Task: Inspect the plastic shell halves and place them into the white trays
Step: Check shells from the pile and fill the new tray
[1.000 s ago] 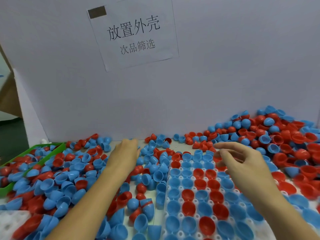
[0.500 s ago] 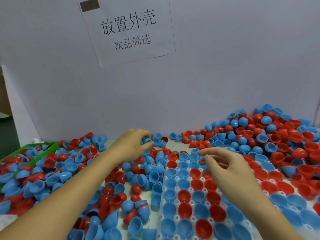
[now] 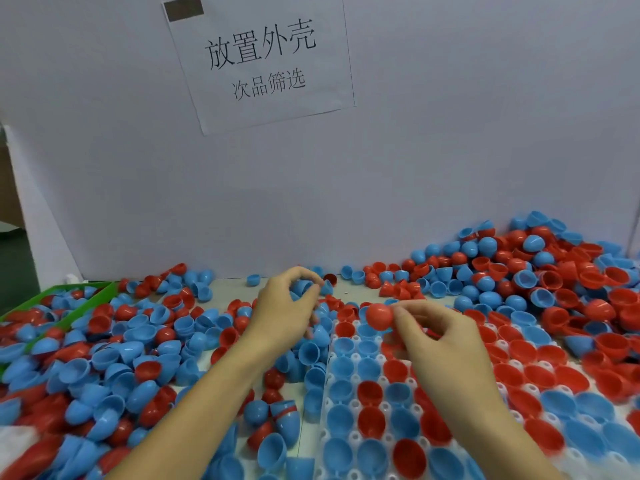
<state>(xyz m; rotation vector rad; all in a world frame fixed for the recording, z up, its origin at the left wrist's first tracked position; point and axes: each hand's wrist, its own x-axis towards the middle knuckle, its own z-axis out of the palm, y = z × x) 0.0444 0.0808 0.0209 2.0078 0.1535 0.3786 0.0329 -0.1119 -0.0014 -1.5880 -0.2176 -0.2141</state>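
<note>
My right hand (image 3: 440,332) pinches a red shell half (image 3: 379,317) at its fingertips, dome toward me, above the far end of the white tray (image 3: 381,408). The tray's cups hold several blue and red halves. My left hand (image 3: 289,306) curls around a blue shell half (image 3: 300,287) just left of the tray's far corner, above the loose pile. The two hands are about a palm's width apart.
Loose red and blue halves cover the table left of the tray, and a tall heap (image 3: 540,271) rises at the right rear. A green bin (image 3: 74,301) with more halves sits at the far left. A white backboard with a paper sign (image 3: 259,60) closes the back.
My right hand has taken up a red half and holds it over the tray's far end. My left hand moved right and closed on a blue half from the pile.
</note>
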